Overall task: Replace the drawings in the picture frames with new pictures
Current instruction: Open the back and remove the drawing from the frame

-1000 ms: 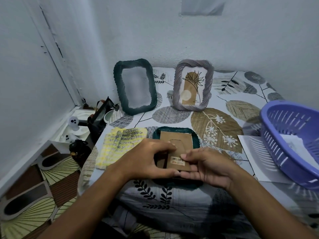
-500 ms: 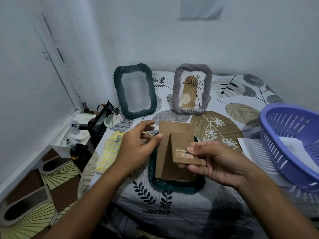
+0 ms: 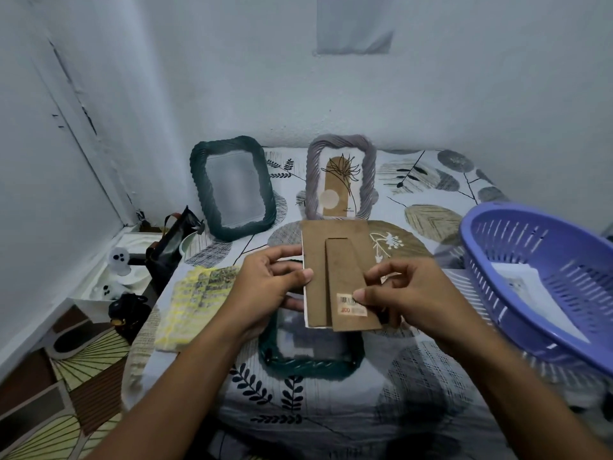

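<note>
Brown fibreboard, matte and a little rough, makes the backing board (image 3: pixel 335 260) that both hands hold up above the table, with its back side to the camera. The left hand (image 3: pixel 265 290) pinches the left edge between thumb and curled fingers, and the right hand (image 3: pixel 401 293) pinches the lower end of the folding stand flap (image 3: pixel 348 283), close to a small barcode sticker (image 3: pixel 351 305). Along the left edge a thin white line shows, which I judge to be the old drawing lying against the front of the board; its face cannot be seen. Directly under the hands lies the dark green frame (image 3: pixel 308 363), flat on the patterned cloth (image 3: pixel 331 423), with a twisted, rope-like rim and rounded corners, and its opening looks bare. So the step in hand seems to be the opening of the third frame: the back is out, the drawing is not yet separated. The next move probably calls for peeling the sheet from the board with the fingertips, without bending it, then taking a new picture, perhaps from the papers in the purple plastic basket (image 3: pixel 544 283) at the right. Against the wall stand a second green frame (image 3: pixel 232 190) and a grey-lilac frame (image 3: pixel 341 180), both upright; the grey one holds a plant drawing.
</note>
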Tool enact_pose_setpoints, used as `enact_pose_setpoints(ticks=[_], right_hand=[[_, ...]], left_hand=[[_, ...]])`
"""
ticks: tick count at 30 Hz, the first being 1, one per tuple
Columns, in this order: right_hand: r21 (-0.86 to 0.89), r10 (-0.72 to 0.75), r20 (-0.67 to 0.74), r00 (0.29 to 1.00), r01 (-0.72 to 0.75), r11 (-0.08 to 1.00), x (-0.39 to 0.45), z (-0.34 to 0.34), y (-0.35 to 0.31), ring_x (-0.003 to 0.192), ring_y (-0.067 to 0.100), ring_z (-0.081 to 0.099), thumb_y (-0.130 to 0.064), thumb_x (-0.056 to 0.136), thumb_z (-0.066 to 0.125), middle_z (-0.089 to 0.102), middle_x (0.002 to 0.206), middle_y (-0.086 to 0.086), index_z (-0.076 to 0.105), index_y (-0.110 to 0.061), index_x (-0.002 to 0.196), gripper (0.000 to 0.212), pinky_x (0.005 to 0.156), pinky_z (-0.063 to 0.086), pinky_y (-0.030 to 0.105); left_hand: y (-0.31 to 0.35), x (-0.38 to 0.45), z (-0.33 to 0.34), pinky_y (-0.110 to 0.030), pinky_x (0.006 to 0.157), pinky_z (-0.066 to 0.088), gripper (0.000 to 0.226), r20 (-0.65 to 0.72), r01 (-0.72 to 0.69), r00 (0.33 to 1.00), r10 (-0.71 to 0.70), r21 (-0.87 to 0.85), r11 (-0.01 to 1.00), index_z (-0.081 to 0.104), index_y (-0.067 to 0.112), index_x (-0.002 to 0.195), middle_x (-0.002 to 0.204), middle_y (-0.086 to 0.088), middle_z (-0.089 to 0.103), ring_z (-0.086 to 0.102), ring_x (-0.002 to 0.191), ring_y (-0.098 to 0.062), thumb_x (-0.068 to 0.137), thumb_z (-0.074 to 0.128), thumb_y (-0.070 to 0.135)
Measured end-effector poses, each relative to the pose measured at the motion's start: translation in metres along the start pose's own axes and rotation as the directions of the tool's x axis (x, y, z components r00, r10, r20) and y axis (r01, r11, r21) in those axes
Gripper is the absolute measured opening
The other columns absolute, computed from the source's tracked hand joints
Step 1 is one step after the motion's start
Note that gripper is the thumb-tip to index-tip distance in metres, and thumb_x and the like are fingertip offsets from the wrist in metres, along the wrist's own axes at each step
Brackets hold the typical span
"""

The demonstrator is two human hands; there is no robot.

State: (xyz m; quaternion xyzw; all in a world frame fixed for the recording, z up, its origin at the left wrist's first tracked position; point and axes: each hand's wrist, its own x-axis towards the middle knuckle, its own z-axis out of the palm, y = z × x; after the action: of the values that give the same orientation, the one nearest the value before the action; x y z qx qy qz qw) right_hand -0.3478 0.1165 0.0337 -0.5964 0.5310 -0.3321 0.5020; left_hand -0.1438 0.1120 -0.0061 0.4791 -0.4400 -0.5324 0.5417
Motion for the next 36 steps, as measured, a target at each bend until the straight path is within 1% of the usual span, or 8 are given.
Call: enact_pose_setpoints(ticks=[4,9,15,20,25,29,33,36], right_hand=[[-0.019,-0.05,-0.048,0.998,0.049,0.999,0.001,-0.003,0.01,0.041,0.003,0.056,-0.01,0.07,0.081,0.065,0.063,0.007,0.067,0.001,0.084,0.023,0.038,0.039,0.014],[-0.004,-0.079,-0.1,0.992,0.079,0.997,0.008,-0.001,0.02,0.049,0.003,0.059,-0.015,0.071,0.081,0.066,0.073,0.012,0.069,-0.002,0.081,0.021,0.044,0.044,0.016],[0.081,0.005,-0.038,0.999,-0.002,0.997,0.014,0.013,0.029,0.051,0.004,0.06,-0.012,0.071,0.08,0.067,0.065,-0.001,0.068,-0.002,0.078,0.018,0.049,0.046,0.021],[0.198,0.067,0.016,0.998,-0.068,0.978,0.015,0.022,0.029,0.061,0.016,0.068,-0.005,0.072,0.078,0.07,0.07,0.008,0.065,0.003,0.081,0.018,0.052,0.054,0.029],[0.212,0.097,0.036,0.995,-0.103,0.972,0.018,0.027,0.03,0.063,0.017,0.069,-0.005,0.076,0.073,0.071,0.076,0.01,0.063,0.005,0.085,0.016,0.053,0.055,0.028],[0.146,0.096,0.036,0.995,-0.1,0.984,0.022,0.03,0.033,0.062,0.016,0.069,-0.009,0.077,0.074,0.071,0.077,0.011,0.066,0.002,0.082,0.015,0.054,0.054,0.03],[0.0,0.053,0.006,0.999,-0.053,0.999,0.024,0.033,0.038,0.073,0.024,0.07,-0.014,0.074,0.078,0.072,0.081,0.013,0.069,-0.003,0.077,0.015,0.065,0.059,0.044],[-0.017,0.059,0.008,0.998,-0.059,0.998,0.025,0.033,0.039,0.076,0.026,0.07,-0.01,0.075,0.077,0.071,0.085,0.015,0.068,-0.003,0.082,0.013,0.06,0.059,0.037]], left_hand=[[-0.002,0.004,0.008,-0.027,0.041,0.052,0.033,-0.018,0.028,0.999,-0.028,0.012,1.0,0.062,0.006,0.11,0.069,-0.008,0.067,0.066,0.059,-0.017,0.082,0.06,-0.012],[-0.002,0.004,0.005,-0.03,0.043,0.054,0.03,-0.025,0.07,0.997,-0.07,0.026,0.997,0.062,0.005,0.108,0.073,-0.011,0.066,0.065,0.06,-0.019,0.082,0.06,-0.011],[-0.003,-0.002,-0.011,-0.034,0.047,0.056,0.027,-0.045,0.107,0.993,-0.105,0.046,0.993,0.063,0.005,0.102,0.074,-0.012,0.064,0.064,0.061,-0.022,0.082,0.06,-0.012],[-0.006,-0.005,-0.023,-0.035,0.049,0.057,0.024,-0.049,0.128,0.991,-0.126,0.051,0.99,0.064,0.006,0.097,0.071,-0.011,0.067,0.066,0.061,-0.023,0.082,0.06,-0.012],[-0.009,-0.006,-0.03,-0.04,0.051,0.057,0.024,-0.065,0.169,0.984,-0.165,0.051,0.984,0.062,0.003,0.099,0.069,-0.012,0.066,0.065,0.06,-0.024,0.081,0.061,-0.013],[-0.013,-0.005,-0.031,-0.039,0.049,0.058,0.026,-0.085,0.195,0.979,-0.186,0.112,0.974,0.059,-0.002,0.106,0.074,-0.017,0.066,0.066,0.063,-0.028,0.082,0.061,-0.012],[-0.016,-0.005,-0.028,-0.033,0.045,0.056,0.029,-0.083,0.198,0.979,-0.184,0.224,0.954,0.056,0.001,0.11,0.063,-0.007,0.066,0.067,0.06,-0.021,0.084,0.062,-0.009],[-0.016,-0.004,-0.028,-0.032,0.045,0.056,0.037,-0.086,0.189,0.982,-0.17,0.312,0.931,0.053,-0.001,0.12,0.072,-0.011,0.066,0.068,0.066,-0.023,0.085,0.063,-0.005]])
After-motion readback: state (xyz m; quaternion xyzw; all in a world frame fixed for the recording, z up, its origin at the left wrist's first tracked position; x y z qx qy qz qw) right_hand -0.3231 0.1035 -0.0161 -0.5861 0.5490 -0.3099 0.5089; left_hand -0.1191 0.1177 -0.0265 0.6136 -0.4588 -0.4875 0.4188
